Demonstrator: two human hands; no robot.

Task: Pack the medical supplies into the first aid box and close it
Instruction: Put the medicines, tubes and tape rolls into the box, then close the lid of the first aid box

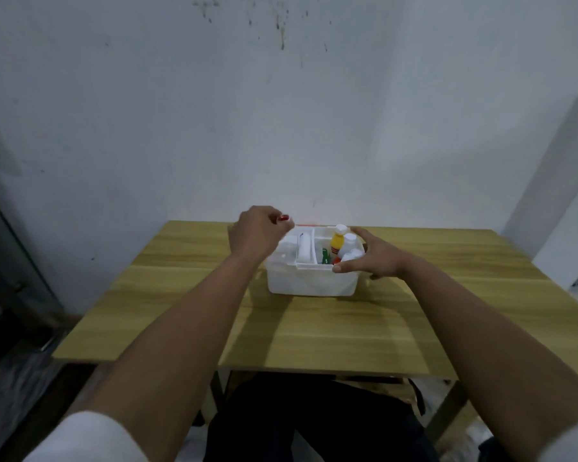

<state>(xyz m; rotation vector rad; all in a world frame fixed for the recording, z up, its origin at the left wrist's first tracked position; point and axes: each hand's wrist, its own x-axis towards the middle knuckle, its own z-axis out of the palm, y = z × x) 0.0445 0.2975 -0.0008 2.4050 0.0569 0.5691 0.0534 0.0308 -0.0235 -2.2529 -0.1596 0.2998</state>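
Two white sleeves sit at the near bottom corners, and from them my bare forearms reach out over dark trousers and across the wooden counter (314, 335). Farther along, toward the back half of the counter, stands the white first aid box (309, 280), open at the top, with no lid over it. My right hand (374, 258) is at the box's right end, fingers spread loosely: the thumb lies on the near rim by the front right corner and the other fingers curve around the far side of that end, so it steadies the box rather than clutching anything. Inside, a white tray (305, 250) fills the left part of the box and carries a pale roll-like item whose nature I cannot tell. Right of the tray, in the deeper space, stand a yellow bottle (337, 243) with a white cap and a white bottle (348, 243) just beside it, with a small green item (324, 255) and something red lower down. My left hand (256, 233) hovers above the box's far left corner, curled into a fist, pinching a small red thing (283, 218) at the fingertips. Behind the counter rises a pale, stained wall (281, 111).
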